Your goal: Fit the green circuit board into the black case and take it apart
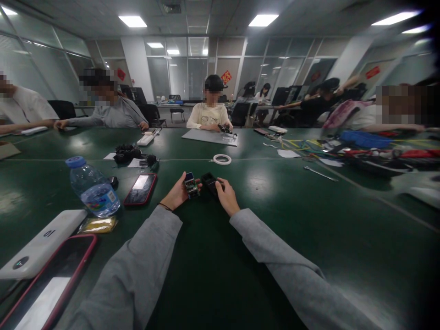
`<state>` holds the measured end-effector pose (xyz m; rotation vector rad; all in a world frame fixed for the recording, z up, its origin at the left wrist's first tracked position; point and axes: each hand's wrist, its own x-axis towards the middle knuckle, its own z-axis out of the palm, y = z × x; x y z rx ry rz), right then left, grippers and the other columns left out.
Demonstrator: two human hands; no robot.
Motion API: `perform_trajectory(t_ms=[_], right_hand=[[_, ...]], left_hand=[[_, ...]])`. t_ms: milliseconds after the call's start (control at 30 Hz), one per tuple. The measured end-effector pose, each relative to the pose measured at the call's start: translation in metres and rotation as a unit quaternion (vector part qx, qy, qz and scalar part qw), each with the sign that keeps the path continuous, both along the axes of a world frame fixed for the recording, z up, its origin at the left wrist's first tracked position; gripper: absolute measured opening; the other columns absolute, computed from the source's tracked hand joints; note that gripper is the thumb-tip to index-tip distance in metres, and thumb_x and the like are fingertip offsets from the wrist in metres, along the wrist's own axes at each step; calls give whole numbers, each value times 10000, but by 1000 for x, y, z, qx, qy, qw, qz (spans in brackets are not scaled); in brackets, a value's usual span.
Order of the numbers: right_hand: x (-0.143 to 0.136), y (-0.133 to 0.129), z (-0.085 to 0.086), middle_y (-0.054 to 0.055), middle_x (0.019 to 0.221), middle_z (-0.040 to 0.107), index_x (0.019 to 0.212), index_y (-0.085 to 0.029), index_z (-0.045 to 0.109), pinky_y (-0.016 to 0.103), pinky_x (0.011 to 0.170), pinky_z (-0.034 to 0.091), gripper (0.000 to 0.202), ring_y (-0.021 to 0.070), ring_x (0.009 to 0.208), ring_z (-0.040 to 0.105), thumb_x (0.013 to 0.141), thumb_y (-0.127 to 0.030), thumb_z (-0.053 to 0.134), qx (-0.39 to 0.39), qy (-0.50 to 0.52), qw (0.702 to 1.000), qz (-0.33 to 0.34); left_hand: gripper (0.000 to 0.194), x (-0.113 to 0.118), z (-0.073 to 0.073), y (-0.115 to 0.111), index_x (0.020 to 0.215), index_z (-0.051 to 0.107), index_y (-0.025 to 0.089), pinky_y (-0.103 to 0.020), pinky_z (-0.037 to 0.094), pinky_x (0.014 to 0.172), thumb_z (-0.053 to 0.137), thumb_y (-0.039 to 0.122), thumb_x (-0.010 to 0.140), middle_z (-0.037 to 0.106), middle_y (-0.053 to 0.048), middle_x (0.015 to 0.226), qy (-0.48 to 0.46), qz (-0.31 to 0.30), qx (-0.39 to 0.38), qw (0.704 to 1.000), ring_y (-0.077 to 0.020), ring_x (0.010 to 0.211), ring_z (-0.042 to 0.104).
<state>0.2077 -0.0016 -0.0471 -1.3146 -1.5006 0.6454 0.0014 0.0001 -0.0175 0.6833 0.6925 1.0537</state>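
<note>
Left hand point(176, 193) holds circuit board point(191, 187) in its fingers; right hand point(227, 196), fingers round a black case point(208, 182), is close beside it over green worktop point(261, 183).

Dark green desk point(271, 224), mixed colours

The circuit board point(191, 187) is green and black; the case point(208, 182) is plain black. Grey sleeves point(142, 256), a blue bottle cap point(75, 161), a yellow packet point(98, 225), a white ring point(222, 163) and red-rimmed phones point(141, 189).

Our left hand point(176, 192) and right hand point(227, 195) are curled in grips, near each other, our forearms point(137, 261) angling inward.
</note>
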Motion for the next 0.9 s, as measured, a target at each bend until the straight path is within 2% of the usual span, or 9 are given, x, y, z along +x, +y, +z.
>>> perform_trajectory(t_ms=[300,567,700,800,900], right_hand=[[-2,-4,5,103,997,619,1198,-170,556,440,890,433,467,259,964,561,881,-485,422,4,-22,1000,-16],[-3,-7,9,80,936,635,1223,-167,534,428,878,426,472,252,955,544,899,-488,412,21,-32,999,5],[-7,-17,18,92,1067,599,1235,-179,527,435,915,395,453,256,1052,487,923,-485,409,116,-109,987,-4],[-13,-32,30,86,1187,538,1265,-207,501,439,958,352,411,260,1143,419,928,-434,442,201,-204,958,1],[-21,-46,39,88,1251,491,1297,-211,465,430,984,324,432,262,1193,376,913,-405,497,250,-283,925,39]], left_hand=[[445,0,3,-2,991,585,157,-391,535,776,494,559,824,670,-130,1024,-16,7,-4,1000,-233,873,670],[487,1,6,-5,1021,594,125,-366,525,787,421,553,864,670,-141,1035,-21,20,-26,999,-221,878,669],[481,0,4,-5,1057,595,139,-377,521,783,416,544,870,674,-133,1042,-29,20,-13,999,-226,882,669],[478,-1,1,-2,1066,602,129,-364,521,782,424,528,873,683,-133,1010,-47,21,-18,999,-219,864,671],[510,-2,-2,0,1033,622,96,-343,525,769,418,535,874,690,-145,956,-59,11,-28,998,-215,845,670]])
